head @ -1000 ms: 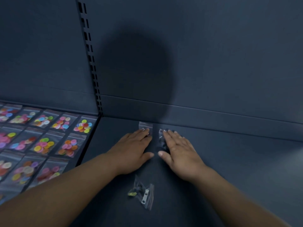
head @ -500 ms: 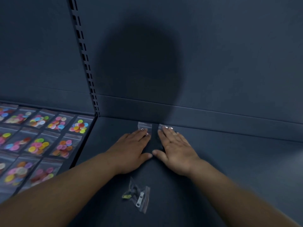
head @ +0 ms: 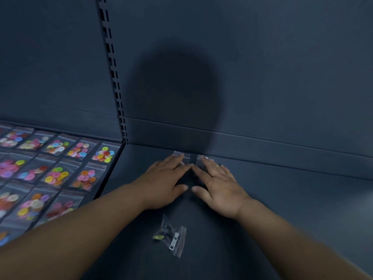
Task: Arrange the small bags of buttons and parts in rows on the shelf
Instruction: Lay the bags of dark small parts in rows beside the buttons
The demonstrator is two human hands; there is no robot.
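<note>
Because the row should start square against the back wall (head: 262,77), I press my left hand (head: 165,182) on the left clear bag (head: 179,155) and my right hand (head: 218,186) on the right clear bag (head: 202,158). My fingers are straight and flat, and the bags lie side by side at the rear of the shelf (head: 292,209). A bag of zipper parts (head: 173,237) lies loose near my wrists. My fingers hide most of both bags, so I cannot tell their contents. The button bags (head: 80,168) at left run off the frame.

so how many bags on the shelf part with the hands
3: left bag under the left hand, right bag under the right hand, both by the back wall; loose bag nearer. Hands may hide more.
</note>
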